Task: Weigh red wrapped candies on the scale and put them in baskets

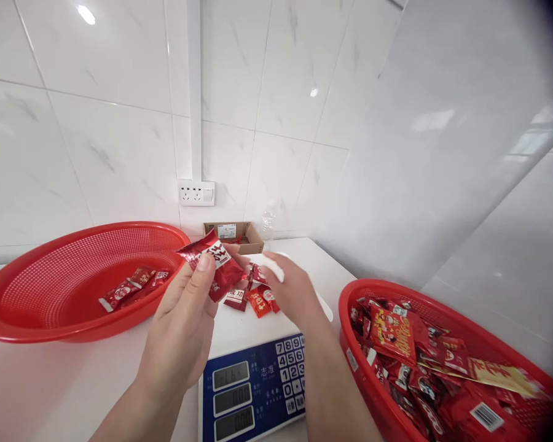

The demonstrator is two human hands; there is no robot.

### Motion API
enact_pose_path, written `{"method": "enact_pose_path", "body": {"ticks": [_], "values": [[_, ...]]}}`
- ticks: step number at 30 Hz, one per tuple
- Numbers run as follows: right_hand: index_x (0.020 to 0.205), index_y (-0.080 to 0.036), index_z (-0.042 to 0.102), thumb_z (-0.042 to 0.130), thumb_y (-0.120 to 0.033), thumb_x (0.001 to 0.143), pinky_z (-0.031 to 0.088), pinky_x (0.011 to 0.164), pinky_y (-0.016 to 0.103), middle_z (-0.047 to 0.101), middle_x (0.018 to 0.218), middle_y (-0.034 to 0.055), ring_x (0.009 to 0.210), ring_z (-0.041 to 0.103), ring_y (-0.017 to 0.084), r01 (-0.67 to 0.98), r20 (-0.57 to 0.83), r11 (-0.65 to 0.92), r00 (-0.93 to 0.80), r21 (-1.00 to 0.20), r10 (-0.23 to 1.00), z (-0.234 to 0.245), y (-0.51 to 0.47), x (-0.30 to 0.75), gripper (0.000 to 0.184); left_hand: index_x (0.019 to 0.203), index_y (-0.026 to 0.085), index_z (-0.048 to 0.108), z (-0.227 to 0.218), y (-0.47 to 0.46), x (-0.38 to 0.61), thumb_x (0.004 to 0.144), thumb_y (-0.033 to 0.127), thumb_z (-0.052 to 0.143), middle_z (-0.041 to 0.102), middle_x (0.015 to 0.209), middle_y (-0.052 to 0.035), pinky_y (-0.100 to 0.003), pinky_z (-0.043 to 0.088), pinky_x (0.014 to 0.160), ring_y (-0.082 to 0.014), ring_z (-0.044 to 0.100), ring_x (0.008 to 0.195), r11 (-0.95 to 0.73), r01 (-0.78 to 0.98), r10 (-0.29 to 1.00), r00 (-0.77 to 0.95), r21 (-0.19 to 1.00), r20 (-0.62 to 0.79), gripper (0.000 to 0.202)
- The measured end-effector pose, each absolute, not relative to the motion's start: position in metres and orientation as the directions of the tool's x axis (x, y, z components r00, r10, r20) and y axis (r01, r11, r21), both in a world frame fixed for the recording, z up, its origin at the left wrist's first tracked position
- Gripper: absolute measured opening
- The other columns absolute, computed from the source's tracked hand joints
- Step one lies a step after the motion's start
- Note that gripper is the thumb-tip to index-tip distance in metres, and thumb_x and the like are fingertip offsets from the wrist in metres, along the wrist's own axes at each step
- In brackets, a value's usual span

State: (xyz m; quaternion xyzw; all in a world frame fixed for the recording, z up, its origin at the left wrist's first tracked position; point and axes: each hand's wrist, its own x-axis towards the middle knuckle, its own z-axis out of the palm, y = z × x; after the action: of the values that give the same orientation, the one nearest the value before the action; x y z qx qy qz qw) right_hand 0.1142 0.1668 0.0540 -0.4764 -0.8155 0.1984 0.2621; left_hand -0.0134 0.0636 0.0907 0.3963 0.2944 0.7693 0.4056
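My left hand (179, 325) is closed on a red snack packet (219, 264) with dark characters on a white patch, raised above the scale. My right hand (295, 291) is over the scale's white pan, its thumb and forefinger apart and nothing visible between them; its other fingers are partly hidden. Beside and behind it on the pan lie several small red and orange packets (260, 302). The scale (253, 387) has a blue panel with number keys and three small displays, partly covered by my right forearm.
At the left, a red perforated basket (41, 252) holds a few red packets. A fuller red basket (373, 285) of mixed snack packets stands at the right. Against the tiled wall are a small cardboard box (251, 245) and a clear plastic bottle (268, 221), below a socket (196, 193).
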Motion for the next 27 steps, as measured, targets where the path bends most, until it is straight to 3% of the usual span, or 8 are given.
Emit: {"method": "enact_pose_path", "body": {"ticks": [2,5,9,12,15,20,23,27], "values": [[0.131,-0.02,0.056,0.041,-0.035,0.099,0.039,0.107,0.039,0.058,0.138,0.0091,0.126,0.052,0.022,0.551,0.376,0.445,-0.24,-0.706,0.895,0.062,0.164,0.124,0.039,0.093,0.024,0.074,0.089,0.064,-0.014,0.086,0.046,0.065,0.071,0.095,-0.0026,-0.023,0.055,0.074,-0.0169,0.065,0.089,-0.472,-0.382,0.871,-0.342,0.795,0.353,0.025],[0.112,-0.023,0.066,0.05,-0.048,0.094,0.05,0.093,0.038,0.07,0.114,0.0072,0.105,0.064,0.023,0.217,0.502,0.505,-0.074,-0.836,0.862,0.073,0.151,0.137,0.034,0.088,0.023,0.074,0.085,0.064,-0.014,0.09,0.046,0.059,0.071,0.085,-0.0036,-0.025,0.053,0.071,-0.0173,0.064,0.078,-0.429,-0.229,0.893,-0.251,0.874,0.373,0.028],[0.099,-0.026,0.07,0.059,-0.053,0.088,0.053,0.076,0.031,0.071,0.092,0.002,0.085,0.066,0.018,-0.012,0.557,0.571,-0.238,-0.821,0.796,0.083,0.128,0.148,0.031,0.069,0.021,0.064,0.083,0.062,-0.013,0.091,0.045,0.055,0.061,0.067,-0.0012,-0.024,0.044,0.056,-0.0159,0.054,0.063,-0.407,0.181,0.912,0.028,0.895,0.409,0.033],[0.095,-0.026,0.07,0.065,-0.043,0.087,0.051,0.071,0.027,0.068,0.084,-0.0006,0.078,0.063,0.016,-0.014,0.522,0.568,-0.414,-0.823,0.746,0.088,0.118,0.149,0.019,0.064,0.02,0.054,0.085,0.062,-0.011,0.09,0.043,0.054,0.047,0.06,0.0027,-0.023,0.03,0.047,-0.0127,0.039,0.055,-0.376,0.314,0.926,0.152,0.872,0.345,0.035],[0.079,-0.022,0.066,0.063,-0.033,0.088,0.048,0.068,0.025,0.065,0.077,-0.0013,0.074,0.06,0.014,0.065,0.504,0.589,-0.447,-0.805,0.739,0.09,0.117,0.146,0.014,0.07,0.02,0.06,0.087,0.064,-0.009,0.089,0.042,0.054,0.045,0.061,0.0039,-0.022,0.027,0.048,-0.0123,0.036,0.056,-0.317,0.345,0.948,0.147,0.883,0.283,0.031],[0.07,-0.021,0.06,0.058,-0.033,0.09,0.042,0.056,0.023,0.059,0.066,-0.0031,0.061,0.054,0.012,0.136,0.573,0.612,-0.242,-0.779,0.783,0.088,0.123,0.143,0.024,0.083,0.02,0.066,0.089,0.07,-0.011,0.086,0.04,0.059,0.063,0.074,0.0007,-0.024,0.042,0.063,-0.0152,0.054,0.07,-0.253,0.271,0.966,0.017,0.929,0.259,0.021],[0.067,-0.021,0.056,0.054,-0.037,0.092,0.036,0.047,0.022,0.053,0.056,-0.0048,0.051,0.046,0.011,0.161,0.597,0.612,-0.137,-0.774,0.791,0.086,0.125,0.141,0.03,0.077,0.02,0.064,0.086,0.072,-0.012,0.088,0.039,0.056,0.061,0.07,0.0016,-0.023,0.041,0.061,-0.014,0.053,0.067,-0.272,0.267,0.959,-0.002,0.925,0.283,0.023],[0.065,-0.02,0.054,0.051,-0.039,0.093,0.033,0.044,0.021,0.048,0.053,-0.0052,0.049,0.042,0.01,0.174,0.606,0.618,-0.122,-0.767,0.786,0.086,0.125,0.138,0.034,0.072,0.02,0.063,0.081,0.074,-0.011,0.091,0.036,0.054,0.06,0.068,0.0022,-0.022,0.043,0.062,-0.0133,0.053,0.067,-0.358,0.205,0.927,-0.042,0.911,0.373,0.026]]}}
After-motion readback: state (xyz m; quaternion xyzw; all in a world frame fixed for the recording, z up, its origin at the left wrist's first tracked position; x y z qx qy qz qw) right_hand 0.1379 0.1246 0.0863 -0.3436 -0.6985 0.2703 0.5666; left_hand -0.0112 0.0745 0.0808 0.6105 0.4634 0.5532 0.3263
